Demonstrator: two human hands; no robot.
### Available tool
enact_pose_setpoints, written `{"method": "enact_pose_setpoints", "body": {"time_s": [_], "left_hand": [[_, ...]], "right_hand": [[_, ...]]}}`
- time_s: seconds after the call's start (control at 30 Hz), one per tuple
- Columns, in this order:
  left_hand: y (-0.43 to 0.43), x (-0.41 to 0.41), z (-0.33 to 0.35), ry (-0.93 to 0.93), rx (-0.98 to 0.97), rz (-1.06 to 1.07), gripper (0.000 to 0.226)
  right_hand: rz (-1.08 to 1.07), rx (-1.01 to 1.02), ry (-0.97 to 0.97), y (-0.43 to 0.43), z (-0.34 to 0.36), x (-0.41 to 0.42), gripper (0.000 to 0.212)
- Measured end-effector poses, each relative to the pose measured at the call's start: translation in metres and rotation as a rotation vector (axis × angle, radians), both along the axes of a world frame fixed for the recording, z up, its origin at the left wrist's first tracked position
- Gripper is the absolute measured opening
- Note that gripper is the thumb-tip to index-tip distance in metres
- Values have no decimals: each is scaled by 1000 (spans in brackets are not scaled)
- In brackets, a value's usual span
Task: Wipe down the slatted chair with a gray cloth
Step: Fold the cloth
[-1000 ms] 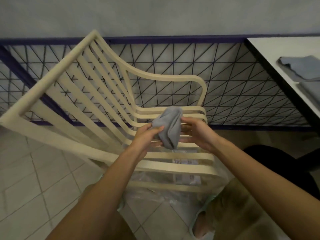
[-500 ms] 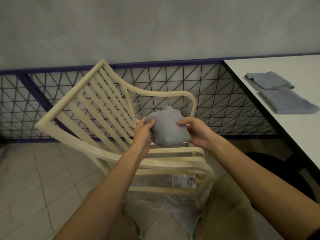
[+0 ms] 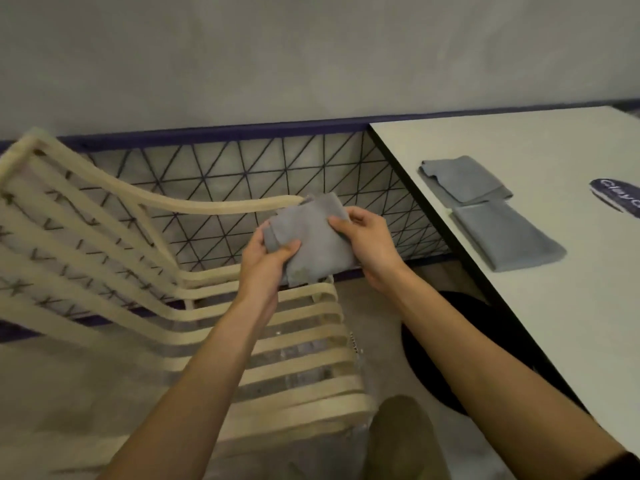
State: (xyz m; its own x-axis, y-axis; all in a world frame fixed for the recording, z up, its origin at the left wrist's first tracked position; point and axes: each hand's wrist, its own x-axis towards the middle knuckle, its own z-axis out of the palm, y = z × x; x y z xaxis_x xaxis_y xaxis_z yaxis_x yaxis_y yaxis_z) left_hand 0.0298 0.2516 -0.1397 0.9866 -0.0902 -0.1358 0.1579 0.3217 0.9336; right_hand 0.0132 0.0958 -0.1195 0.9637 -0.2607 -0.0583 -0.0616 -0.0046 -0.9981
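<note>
Centrally, the gray cloth (image 3: 313, 237) is pinched by the left hand (image 3: 266, 268) and right hand (image 3: 370, 247), thumbs on top; "Clay" is read on the cut-off label (image 3: 620, 199) at right.

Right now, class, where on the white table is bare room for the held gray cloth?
The white table is bare nearer the person than the lower folded gray cloth, and at its far end beyond the upper folded gray cloth. It is tight between those and the dark oval label.
</note>
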Motion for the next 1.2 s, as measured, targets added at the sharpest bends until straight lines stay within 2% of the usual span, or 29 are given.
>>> {"method": "enact_pose_setpoints", "body": {"time_s": [0.2,0.4,0.53,0.63,0.7,0.8,0.87,0.9,0.97,1.03,1.1,1.13,1.2], "left_hand": [[-70,46,36,28,42,-63,34],[-158,54,89,76,127,-265,40],[-219,67,93,101,283,-348,52],[-257,76,94,127,302,-383,54],[-272,80,94,155,326,-413,62],[-275,84,85,138,533,-481,73],[-272,90,81,135,723,-473,63],[-269,91,82,112,807,-452,56],[-266,91,85,-66,992,-395,45],[-269,89,91,-367,1089,-414,43],[-277,86,89,-627,1219,-541,46],[-282,85,86,-677,1313,-616,48],[-286,83,80,-613,1476,-763,51]], "right_hand": [[-138,-151,-3,-77,40,33,16],[-300,-213,170,-177,88,23,16],[-260,-311,289,-241,106,33,17],[-269,-325,373,-282,101,46,26],[-237,-353,419,-302,95,55,29],[-128,-494,517,-321,89,68,40],[-88,-592,542,-328,91,71,46],[-66,-666,521,-328,91,69,46],[8,-872,440,-324,90,62,41],[99,-1080,324,-317,83,53,40],[231,-1219,245,-307,71,46,47],[314,-1256,251,-304,65,44,53],[427,-1279,329,-299,59,42,60]]}}
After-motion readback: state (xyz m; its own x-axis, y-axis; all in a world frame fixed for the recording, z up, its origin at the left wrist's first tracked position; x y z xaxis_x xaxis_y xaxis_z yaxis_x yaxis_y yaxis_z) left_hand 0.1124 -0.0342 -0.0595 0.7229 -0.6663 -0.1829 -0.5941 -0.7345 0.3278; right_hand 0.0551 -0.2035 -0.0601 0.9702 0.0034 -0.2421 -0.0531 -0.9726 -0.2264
